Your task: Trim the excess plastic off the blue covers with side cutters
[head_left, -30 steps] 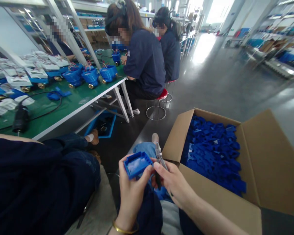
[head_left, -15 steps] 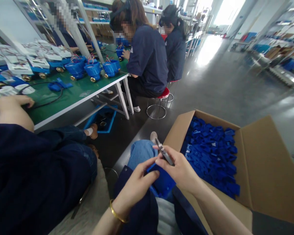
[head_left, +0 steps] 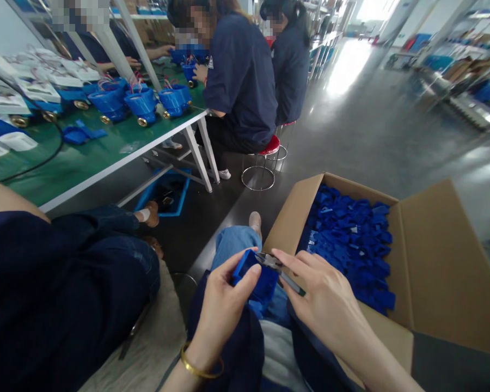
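While left fingers [head_left: 248, 280] pinch blue plastic [head_left: 264, 285], right fingers [head_left: 293, 263] clasp pliers [head_left: 271, 261] pointing up-left.

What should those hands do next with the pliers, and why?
Perhaps squeeze the pliers gently with the right hand: their tip is at the edge of the blue part, and the left hand is holding that part. I can't tell whether the tip grips anything.
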`<state>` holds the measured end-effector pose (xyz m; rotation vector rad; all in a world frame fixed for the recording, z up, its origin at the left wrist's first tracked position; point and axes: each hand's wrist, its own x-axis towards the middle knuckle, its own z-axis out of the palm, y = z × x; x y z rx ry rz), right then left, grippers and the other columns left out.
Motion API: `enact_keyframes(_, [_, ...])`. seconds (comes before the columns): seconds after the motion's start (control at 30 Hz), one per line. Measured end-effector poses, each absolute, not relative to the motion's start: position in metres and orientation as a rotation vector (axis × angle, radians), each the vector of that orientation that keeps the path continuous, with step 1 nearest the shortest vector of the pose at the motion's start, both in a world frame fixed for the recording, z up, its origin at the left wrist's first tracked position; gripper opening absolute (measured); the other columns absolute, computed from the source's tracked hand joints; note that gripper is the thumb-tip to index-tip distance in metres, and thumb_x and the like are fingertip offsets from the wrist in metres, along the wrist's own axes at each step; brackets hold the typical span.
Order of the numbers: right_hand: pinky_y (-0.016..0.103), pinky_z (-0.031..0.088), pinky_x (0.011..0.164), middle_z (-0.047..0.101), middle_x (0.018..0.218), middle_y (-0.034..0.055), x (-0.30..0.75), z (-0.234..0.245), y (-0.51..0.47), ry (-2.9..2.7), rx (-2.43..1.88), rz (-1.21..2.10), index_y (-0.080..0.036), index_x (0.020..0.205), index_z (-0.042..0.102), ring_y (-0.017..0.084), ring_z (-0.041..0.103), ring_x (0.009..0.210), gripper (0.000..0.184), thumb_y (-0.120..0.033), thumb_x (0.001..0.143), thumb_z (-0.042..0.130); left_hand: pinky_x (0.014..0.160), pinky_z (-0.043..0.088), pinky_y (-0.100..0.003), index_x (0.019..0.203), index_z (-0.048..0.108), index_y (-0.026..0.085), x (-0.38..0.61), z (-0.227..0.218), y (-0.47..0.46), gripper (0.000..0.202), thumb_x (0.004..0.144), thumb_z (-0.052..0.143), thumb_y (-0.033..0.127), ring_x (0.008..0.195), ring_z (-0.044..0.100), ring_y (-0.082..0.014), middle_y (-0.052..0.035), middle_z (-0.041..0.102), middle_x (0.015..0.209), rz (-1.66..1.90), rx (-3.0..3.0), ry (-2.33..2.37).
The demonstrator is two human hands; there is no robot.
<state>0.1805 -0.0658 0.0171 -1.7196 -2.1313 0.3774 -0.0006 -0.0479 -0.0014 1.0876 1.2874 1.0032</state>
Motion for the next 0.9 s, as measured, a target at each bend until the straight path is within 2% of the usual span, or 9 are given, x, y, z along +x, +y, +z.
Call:
enact_keyframes(0.23, [0.04,0.052,0.074,0.07,0.093,0.0042,0.18,0.022,-0.063,-2.172,-1.757,0.292,-0.027,0.134,0.065,0.026,0.063,0.085,0.05,-0.013,0.086,0.064,0.091,0.054,-0.028,0.118,0.076,0.021,-0.001,0.0,-0.05,0.038,0.085,0.073,0.039,0.104,0.071,-0.0236,-0.0011,0.081,0.11,0.978,1.133,1.309])
enact_keyframes(0.9, [0.041,0.055,0.075,0.072,0.1,0.0057,0.184,0.031,-0.058,-2.279,-1.812,0.272,-0.028,0.135,0.064,0.027,0.066,0.091,0.054,-0.012,0.084,0.065,0.084,0.056,-0.029,0.123,0.073,0.021,-0.002,-0.001,-0.05,0.045,0.084,0.074,0.043,0.095,0.072,-0.0234,-0.0027,0.08,0.109,0.904,1.177,1.367])
